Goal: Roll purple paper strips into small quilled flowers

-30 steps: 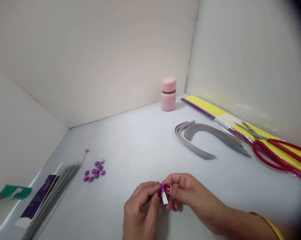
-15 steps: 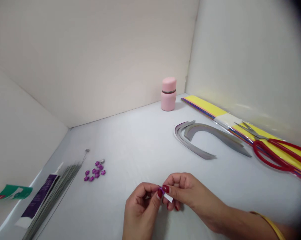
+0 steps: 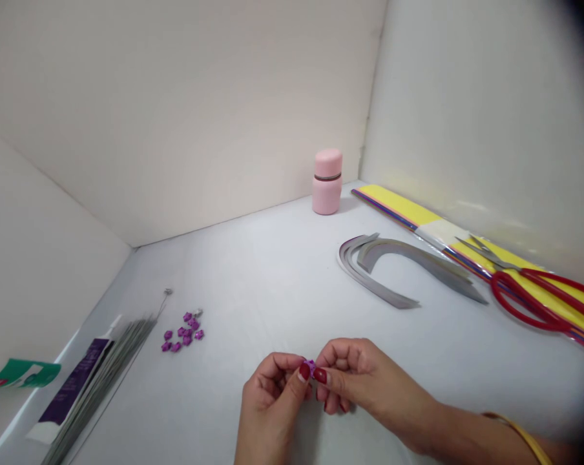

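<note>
A small purple folded paper piece (image 3: 311,365) is pinched between the fingertips of both my hands, just above the table near its front. My left hand (image 3: 278,397) grips it from the left with thumb and forefinger closed. From the right, my right hand (image 3: 357,374) has its thumb pressed against the same piece, the other fingers curled beneath. Most of the paper is covered by my fingertips. Several purple paper stars (image 3: 187,333) lie in a loose cluster to the left, with a silver one (image 3: 198,312) at the cluster's far edge.
Left of the stars lie a bundle of thin wires (image 3: 110,371) and a purple-and-white tube (image 3: 73,391). Curved grey paper strips (image 3: 418,258) rest to the right. Red-handled scissors (image 3: 529,303) lie on yellow packaged sheets (image 3: 393,205). A pink flask (image 3: 327,184) stands at the back.
The white tail of the paper strip, which stuck out below my fingers and then swung right, is no longer visible. Both hands keep hold of the purple piece and have shifted only slightly.
</note>
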`<state>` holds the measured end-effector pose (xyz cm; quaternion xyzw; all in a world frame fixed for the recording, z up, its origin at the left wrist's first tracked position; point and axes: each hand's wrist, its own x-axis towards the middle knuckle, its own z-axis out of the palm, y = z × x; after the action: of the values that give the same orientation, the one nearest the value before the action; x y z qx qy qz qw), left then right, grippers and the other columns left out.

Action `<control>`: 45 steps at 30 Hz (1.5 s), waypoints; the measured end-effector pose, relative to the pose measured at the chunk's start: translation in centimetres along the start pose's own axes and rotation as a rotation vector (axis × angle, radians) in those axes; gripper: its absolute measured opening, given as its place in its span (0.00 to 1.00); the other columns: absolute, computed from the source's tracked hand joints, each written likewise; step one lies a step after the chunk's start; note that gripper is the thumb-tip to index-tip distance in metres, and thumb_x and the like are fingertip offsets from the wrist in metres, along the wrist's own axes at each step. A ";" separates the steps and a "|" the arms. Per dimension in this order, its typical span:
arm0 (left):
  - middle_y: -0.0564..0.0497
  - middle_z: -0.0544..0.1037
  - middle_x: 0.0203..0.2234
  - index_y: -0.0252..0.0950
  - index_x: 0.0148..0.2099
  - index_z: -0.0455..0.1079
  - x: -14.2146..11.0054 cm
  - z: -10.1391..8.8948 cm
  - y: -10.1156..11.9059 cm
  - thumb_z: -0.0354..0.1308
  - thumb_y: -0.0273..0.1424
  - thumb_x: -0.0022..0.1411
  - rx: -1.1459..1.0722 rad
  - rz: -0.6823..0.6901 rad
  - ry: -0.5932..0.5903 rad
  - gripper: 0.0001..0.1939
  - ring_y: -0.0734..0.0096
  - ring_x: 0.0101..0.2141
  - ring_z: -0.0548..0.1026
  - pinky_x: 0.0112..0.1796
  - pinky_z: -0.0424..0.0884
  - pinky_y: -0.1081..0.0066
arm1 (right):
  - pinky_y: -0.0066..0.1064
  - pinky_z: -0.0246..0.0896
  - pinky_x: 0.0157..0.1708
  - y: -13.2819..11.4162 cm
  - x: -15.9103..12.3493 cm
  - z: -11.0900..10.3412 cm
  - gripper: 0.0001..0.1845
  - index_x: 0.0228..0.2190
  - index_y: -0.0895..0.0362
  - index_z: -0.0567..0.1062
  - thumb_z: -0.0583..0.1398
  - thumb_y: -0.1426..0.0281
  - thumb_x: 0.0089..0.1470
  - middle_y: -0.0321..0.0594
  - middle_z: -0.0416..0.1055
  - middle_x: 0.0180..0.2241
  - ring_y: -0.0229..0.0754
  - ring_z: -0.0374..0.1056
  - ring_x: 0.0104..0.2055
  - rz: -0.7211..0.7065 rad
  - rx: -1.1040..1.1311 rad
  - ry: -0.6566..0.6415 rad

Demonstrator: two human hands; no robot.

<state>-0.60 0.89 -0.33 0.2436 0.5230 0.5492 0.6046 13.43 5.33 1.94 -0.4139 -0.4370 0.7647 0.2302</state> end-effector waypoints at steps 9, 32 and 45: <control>0.49 0.76 0.19 0.31 0.35 0.75 0.1 -0.2 0.3 0.64 0.37 0.48 -0.017 -0.022 -0.066 0.14 0.72 0.24 0.72 0.30 0.65 0.72 | 0.23 0.50 0.22 0.0 0.2 -0.1 0.15 0.24 0.61 0.69 0.62 0.61 0.45 0.36 0.70 0.21 0.31 0.62 0.21 -0.028 0.041 -0.048; 0.53 0.75 0.15 0.33 0.27 0.76 -0.1 0.2 0.8 0.68 0.35 0.42 0.141 0.064 0.137 0.11 0.78 0.21 0.69 0.25 0.65 0.79 | 0.22 0.51 0.20 0.1 0.2 -0.3 0.13 0.24 0.61 0.70 0.63 0.63 0.43 0.34 0.69 0.19 0.31 0.62 0.19 -0.009 -0.037 0.016; 0.53 0.76 0.27 0.38 0.34 0.73 -0.5 -0.5 -0.4 0.56 0.25 0.55 0.610 0.631 0.084 0.06 0.74 0.28 0.73 0.30 0.67 0.77 | 0.24 0.51 0.20 0.1 0.0 0.1 0.13 0.25 0.62 0.71 0.59 0.62 0.47 0.39 0.72 0.23 0.31 0.63 0.20 -0.028 -0.016 -0.003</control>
<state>-0.80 0.20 -0.63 0.5362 0.5854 0.5369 0.2856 13.37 5.24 1.85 -0.4085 -0.4489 0.7586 0.2370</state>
